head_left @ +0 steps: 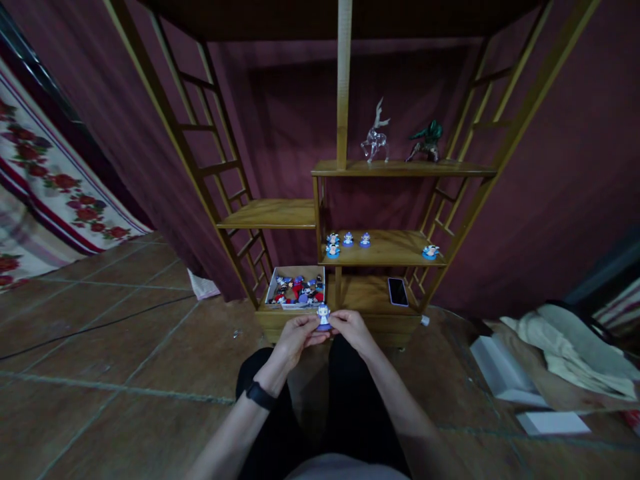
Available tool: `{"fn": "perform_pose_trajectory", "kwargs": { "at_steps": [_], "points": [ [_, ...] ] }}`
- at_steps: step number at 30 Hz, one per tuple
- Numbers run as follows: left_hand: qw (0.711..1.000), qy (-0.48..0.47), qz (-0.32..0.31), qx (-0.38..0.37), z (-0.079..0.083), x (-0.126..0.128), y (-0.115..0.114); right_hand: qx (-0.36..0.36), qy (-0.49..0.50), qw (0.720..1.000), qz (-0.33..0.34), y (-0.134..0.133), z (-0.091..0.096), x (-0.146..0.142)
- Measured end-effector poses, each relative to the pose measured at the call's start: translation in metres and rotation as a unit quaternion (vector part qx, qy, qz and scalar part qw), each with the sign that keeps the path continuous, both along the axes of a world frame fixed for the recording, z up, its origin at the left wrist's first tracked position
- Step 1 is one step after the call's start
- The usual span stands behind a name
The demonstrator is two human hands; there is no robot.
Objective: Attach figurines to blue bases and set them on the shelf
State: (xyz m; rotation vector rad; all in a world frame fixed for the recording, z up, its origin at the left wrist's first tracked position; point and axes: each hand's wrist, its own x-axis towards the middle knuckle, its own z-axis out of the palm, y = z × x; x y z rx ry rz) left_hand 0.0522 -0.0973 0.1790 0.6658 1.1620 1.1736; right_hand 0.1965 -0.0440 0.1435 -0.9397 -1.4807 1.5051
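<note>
At shelf unit (275, 213), 2 hands (299, 335) (353, 328) clamped on 1 fig. (323, 314) — 5 figs. (348, 239) shelved, 1 phone (398, 292)

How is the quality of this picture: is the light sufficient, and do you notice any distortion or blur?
Head view: dim light, deep shadow high in the wooden shelf unit; head view: apparent wide-angle distortion, the side posts splaying outward toward the top; head view: the white-and-purple figurine between left hand and right hand looks soft, fine details unreadable.
</note>
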Motion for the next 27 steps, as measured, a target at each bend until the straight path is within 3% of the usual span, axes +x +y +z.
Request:
{"fn": "perform_pose_trajectory", "kwargs": {
  "at_steps": [5,10,18,23,27],
  "points": [
    [1.0,-0.006,0.02,0.022,0.0,-0.001,0.007,0.037,-0.025,0.999,-0.003,0.007,0.004,-0.002],
    [0.999,-0.037,0.028,0.013,-0.008,-0.002,0.012,0.017,0.008,1.0,-0.018,0.009,0.006,-0.002],
    [0.997,-0.06,0.041,0.019,-0.01,0.0,0.011,0.05,-0.052,0.997,-0.037,0.004,0.002,-0.001],
    [0.998,0.017,0.037,0.045,-0.01,0.006,0.011,0.151,-0.154,0.974,-0.074,0.004,0.004,0.001],
    [0.975,0.187,0.047,0.109,-0.008,0.01,0.014,0.173,-0.195,0.961,-0.097,0.005,0.003,-0.002]
  ]
}}
